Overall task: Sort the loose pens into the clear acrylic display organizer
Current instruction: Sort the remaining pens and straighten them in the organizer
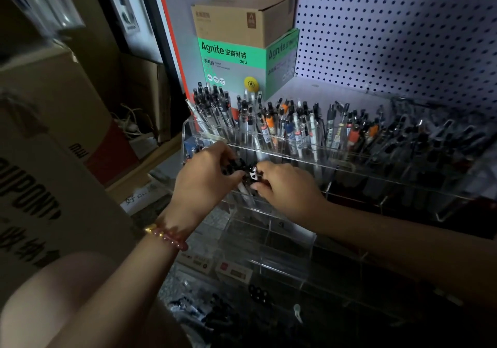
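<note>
Pens (251, 174), a small bunch with dark tops and pale barrels, sit between both hands at a left-hand compartment in the middle tier of the organizer (290, 242). The left hand (207, 175) has its fingers curled round the upper ends of the bunch, and the right hand (285, 186) pinches the same bunch from the other side, thumb low and fingers bent over the top. Holding them from both sides probably keeps the pens together and upright, so that they drop into the narrow slot as a group and do not fan out.

The tips already point down into the compartment, so this looks like the placing step, with the pens being seated or straightened. The back row (269, 124) is packed with upright pens, their tops leaning toward the wall. The lower front compartments look mostly unfilled, though the light there is too dim to be sure.

A beaded bracelet (166, 236) circles the left wrist. Behind the organizer a green box (236, 62) carries a brown carton (242, 19) against a pegboard (403, 25).
</note>
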Demonstrator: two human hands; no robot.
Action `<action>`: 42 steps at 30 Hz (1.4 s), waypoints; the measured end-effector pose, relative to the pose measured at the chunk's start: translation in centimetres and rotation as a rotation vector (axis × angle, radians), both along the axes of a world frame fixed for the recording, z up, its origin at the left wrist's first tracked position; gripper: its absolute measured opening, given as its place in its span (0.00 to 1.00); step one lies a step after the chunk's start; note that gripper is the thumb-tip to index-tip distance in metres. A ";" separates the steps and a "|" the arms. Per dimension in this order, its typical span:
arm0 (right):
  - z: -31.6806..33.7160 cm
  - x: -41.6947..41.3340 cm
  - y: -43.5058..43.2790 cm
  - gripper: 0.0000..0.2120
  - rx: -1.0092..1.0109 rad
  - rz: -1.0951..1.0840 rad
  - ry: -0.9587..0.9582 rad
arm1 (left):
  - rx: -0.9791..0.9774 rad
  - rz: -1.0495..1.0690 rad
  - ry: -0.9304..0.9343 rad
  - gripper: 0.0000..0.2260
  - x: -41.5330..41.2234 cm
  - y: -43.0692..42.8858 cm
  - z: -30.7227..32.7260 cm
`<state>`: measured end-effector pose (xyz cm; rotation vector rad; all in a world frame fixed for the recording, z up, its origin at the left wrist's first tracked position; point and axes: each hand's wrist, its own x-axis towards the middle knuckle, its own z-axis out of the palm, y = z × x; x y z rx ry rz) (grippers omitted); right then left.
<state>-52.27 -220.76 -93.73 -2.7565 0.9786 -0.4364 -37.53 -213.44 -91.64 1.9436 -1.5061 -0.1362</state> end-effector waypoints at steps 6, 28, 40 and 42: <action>-0.1 -0.4 0.0 0.14 0.061 0.067 -0.007 | 0.021 -0.016 -0.022 0.12 0.5 0.3 0.4; 19.4 -14.7 -10.4 0.09 0.091 0.035 -0.298 | -0.383 -0.329 -0.131 0.07 -9.5 -9.8 10.8; 8.6 -20.9 -21.3 0.26 0.289 -0.031 0.274 | -0.207 -0.469 -0.071 0.05 -15.6 -16.3 8.6; 7.5 -20.1 -21.5 0.24 0.297 -0.013 0.327 | -0.202 -0.467 -0.022 0.06 -15.6 -16.6 8.4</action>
